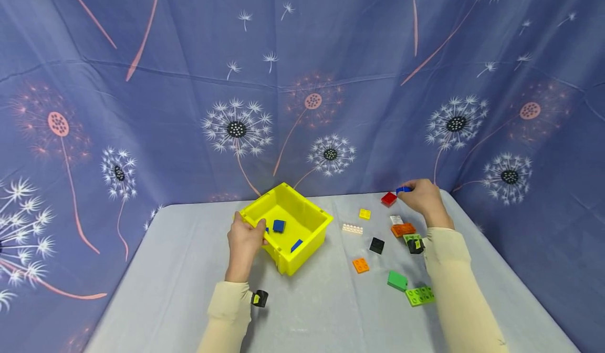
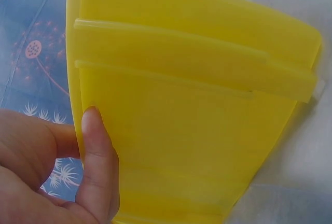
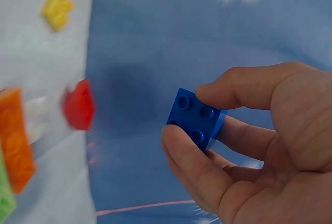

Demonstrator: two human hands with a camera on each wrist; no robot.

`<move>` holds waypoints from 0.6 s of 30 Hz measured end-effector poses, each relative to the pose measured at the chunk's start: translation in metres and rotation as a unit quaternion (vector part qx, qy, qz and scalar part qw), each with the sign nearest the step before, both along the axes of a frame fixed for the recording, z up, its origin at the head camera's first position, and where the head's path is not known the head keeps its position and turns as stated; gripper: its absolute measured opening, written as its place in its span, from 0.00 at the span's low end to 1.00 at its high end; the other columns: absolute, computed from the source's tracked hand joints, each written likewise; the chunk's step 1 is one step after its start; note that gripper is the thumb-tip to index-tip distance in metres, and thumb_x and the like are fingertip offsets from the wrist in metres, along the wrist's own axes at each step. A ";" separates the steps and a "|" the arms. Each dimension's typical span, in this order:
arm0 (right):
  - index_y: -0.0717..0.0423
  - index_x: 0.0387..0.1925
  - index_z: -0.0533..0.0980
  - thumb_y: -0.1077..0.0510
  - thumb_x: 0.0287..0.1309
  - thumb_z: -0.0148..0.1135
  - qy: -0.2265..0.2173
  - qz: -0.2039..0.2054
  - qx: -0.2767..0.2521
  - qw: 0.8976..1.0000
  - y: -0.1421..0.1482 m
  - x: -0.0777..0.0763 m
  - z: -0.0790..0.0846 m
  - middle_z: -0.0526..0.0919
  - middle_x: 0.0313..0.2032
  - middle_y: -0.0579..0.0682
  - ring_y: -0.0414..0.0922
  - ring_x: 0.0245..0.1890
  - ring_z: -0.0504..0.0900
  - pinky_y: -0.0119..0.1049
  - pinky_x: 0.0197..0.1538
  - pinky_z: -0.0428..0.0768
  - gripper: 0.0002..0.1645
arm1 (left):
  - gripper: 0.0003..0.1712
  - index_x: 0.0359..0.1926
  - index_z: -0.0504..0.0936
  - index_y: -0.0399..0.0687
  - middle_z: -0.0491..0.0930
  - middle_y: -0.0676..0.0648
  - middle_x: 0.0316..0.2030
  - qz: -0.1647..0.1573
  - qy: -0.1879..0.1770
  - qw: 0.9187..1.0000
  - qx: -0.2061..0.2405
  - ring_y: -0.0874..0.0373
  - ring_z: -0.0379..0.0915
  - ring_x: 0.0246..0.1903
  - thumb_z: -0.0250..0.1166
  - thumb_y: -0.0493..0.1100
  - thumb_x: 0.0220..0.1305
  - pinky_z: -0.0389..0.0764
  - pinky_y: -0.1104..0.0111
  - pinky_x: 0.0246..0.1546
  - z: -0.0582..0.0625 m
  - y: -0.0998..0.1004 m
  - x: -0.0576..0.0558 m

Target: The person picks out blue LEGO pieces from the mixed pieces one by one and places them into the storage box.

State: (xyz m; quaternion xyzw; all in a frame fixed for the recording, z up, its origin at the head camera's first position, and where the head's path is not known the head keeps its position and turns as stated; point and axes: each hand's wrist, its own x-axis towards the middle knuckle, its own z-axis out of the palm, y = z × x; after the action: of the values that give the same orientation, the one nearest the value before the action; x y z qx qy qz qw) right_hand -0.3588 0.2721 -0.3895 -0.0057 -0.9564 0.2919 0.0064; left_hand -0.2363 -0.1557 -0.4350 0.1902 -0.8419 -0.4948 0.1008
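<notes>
My left hand (image 1: 246, 240) grips the near left wall of a yellow bin (image 1: 309, 248), thumb over the rim and fingers against the outside. The left wrist view shows those fingers (image 2: 96, 162) on the bin's outer wall (image 2: 176, 136). Inside the bin lie a dark blue brick (image 1: 279, 226) and another blue piece (image 1: 296, 245); a third bit of blue shows beside my thumb. Over the table's far right edge, my right hand (image 1: 424, 199) pinches a blue four-stud brick (image 3: 194, 116) between thumb and fingers. A red brick (image 1: 389, 199) lies just left of it.
Loose bricks are spread over the table's right half: yellow (image 1: 365, 214), white (image 1: 352, 229), black (image 1: 376, 245), orange (image 1: 361, 265), dark orange (image 1: 403, 230), green (image 1: 397, 280) and lime (image 1: 419, 296). A patterned blue curtain (image 1: 378, 106) hangs behind the table (image 1: 156, 290).
</notes>
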 end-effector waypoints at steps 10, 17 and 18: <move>0.57 0.57 0.83 0.50 0.68 0.60 0.078 -0.019 -0.022 0.997 -0.029 0.030 0.044 0.83 0.56 0.67 0.63 0.50 0.80 0.53 0.45 0.81 0.23 | 0.55 0.79 0.41 0.25 0.79 0.47 0.13 0.003 -0.008 1.000 0.018 0.57 0.78 0.12 0.66 0.48 0.72 0.68 0.69 0.13 0.000 0.004 0.001; 0.57 0.59 0.82 0.52 0.68 0.61 0.130 -0.010 -0.040 0.991 -0.056 0.050 0.060 0.82 0.56 0.68 0.63 0.48 0.82 0.56 0.47 0.82 0.23 | 0.54 0.80 0.41 0.26 0.81 0.45 0.16 0.006 -0.013 1.000 0.012 0.58 0.77 0.12 0.65 0.48 0.72 0.67 0.69 0.13 0.000 0.002 -0.001; 0.58 0.59 0.82 0.53 0.68 0.60 0.135 -0.007 -0.043 0.990 -0.060 0.052 0.061 0.81 0.56 0.69 0.63 0.49 0.82 0.57 0.48 0.83 0.23 | 0.54 0.80 0.41 0.26 0.82 0.44 0.16 0.007 -0.011 1.000 0.009 0.58 0.77 0.11 0.65 0.48 0.72 0.67 0.69 0.13 0.000 0.002 -0.001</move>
State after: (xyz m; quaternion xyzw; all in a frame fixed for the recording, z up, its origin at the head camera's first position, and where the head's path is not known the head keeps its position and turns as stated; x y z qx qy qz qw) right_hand -0.3066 0.2117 -0.3289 0.0266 -0.9331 0.3312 0.1374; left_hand -0.2377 -0.1539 -0.4350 0.2023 -0.8370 -0.4997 0.0934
